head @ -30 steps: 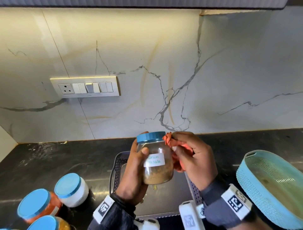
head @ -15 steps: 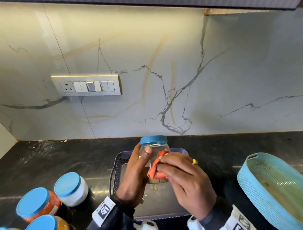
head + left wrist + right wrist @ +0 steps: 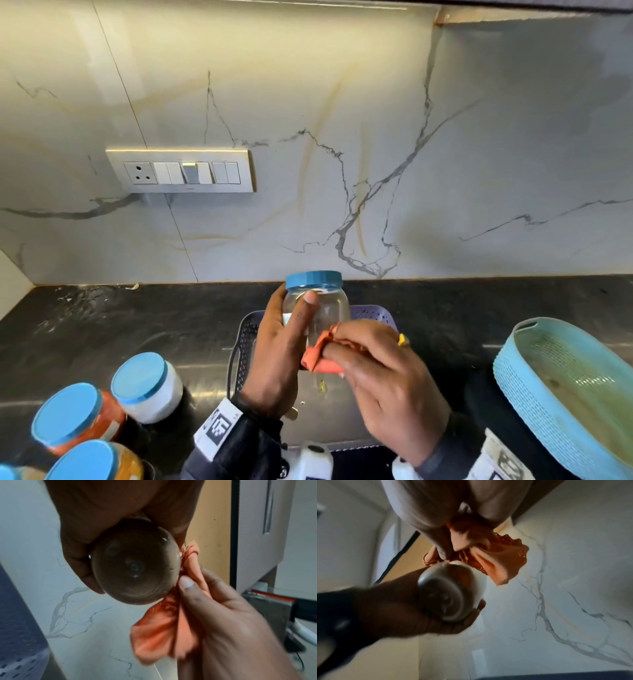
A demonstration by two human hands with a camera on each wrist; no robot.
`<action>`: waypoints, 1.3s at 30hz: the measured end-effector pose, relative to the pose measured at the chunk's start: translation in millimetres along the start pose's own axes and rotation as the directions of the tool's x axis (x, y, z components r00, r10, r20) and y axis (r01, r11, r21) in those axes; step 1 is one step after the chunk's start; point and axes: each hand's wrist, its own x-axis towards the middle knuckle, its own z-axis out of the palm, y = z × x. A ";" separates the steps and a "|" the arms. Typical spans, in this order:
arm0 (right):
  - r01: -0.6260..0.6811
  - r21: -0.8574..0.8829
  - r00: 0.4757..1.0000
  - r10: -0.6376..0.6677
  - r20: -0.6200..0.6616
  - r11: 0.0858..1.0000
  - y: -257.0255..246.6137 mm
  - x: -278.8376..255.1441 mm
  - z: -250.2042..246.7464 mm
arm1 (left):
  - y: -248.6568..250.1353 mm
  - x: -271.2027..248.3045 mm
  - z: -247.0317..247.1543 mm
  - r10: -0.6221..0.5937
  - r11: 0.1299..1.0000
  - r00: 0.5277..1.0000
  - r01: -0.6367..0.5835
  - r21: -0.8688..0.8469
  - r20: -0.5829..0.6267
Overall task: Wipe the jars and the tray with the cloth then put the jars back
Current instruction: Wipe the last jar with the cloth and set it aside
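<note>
Both hands work at the centre bottom of the head view. The left hand grasps the clear jar upright, thumb across its front and fingers round the back, raised above the grey tray. The jar's blue lid is screwed on, and the left wrist view looks up at its round base. The right hand clutches the bunched orange cloth and presses it against the jar's lower right side; loose folds hang below the fingers. The tray sits on the dark table under both hands. Four more blue-lidded jars stand at the lower left: a white one, an orange one, a yellow one and one cut off in the corner. A light blue basket lies at the lower right. A switch plate is on the marble wall.
</note>
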 end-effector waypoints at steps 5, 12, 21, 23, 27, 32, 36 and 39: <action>-0.119 0.038 0.986 0.122 -0.114 0.992 22.1 15.2 -4.0 | -4.4 -7.5 7.4 -0.043 0.998 0.998 0.045 -0.033 0.044; -0.073 0.127 0.993 0.083 -0.081 0.989 2.7 -3.5 -2.9 | 2.9 1.4 1.2 -0.012 0.998 1.000 0.010 -0.061 -0.028; -0.211 0.220 0.948 0.254 -0.190 0.952 36.2 29.6 -5.9 | 3.1 -5.9 12.4 -0.010 0.996 1.000 0.012 -0.086 0.027; -0.188 0.226 0.959 0.228 -0.166 0.956 22.1 19.6 -4.6 | 4.7 -0.3 7.8 0.000 0.993 1.000 0.000 -0.116 0.006; -0.145 0.211 0.977 0.173 -0.122 0.967 5.3 -1.2 1.2 | 5.2 5.6 -1.1 -0.038 0.987 0.999 0.037 -0.158 -0.003; -0.220 0.316 0.942 0.285 -0.176 0.923 29.9 23.9 -7.5 | 7.0 -4.6 9.7 -0.042 0.990 0.997 0.050 -0.130 0.063; -0.266 0.399 0.923 0.351 -0.156 0.878 24.3 22.4 -8.2 | 8.6 -3.1 11.5 -0.018 0.987 0.999 0.025 -0.157 0.046; -0.234 0.380 0.950 0.294 -0.107 0.895 10.9 7.6 -6.4 | 11.4 -0.7 10.8 -0.042 0.970 0.999 0.034 -0.239 -0.028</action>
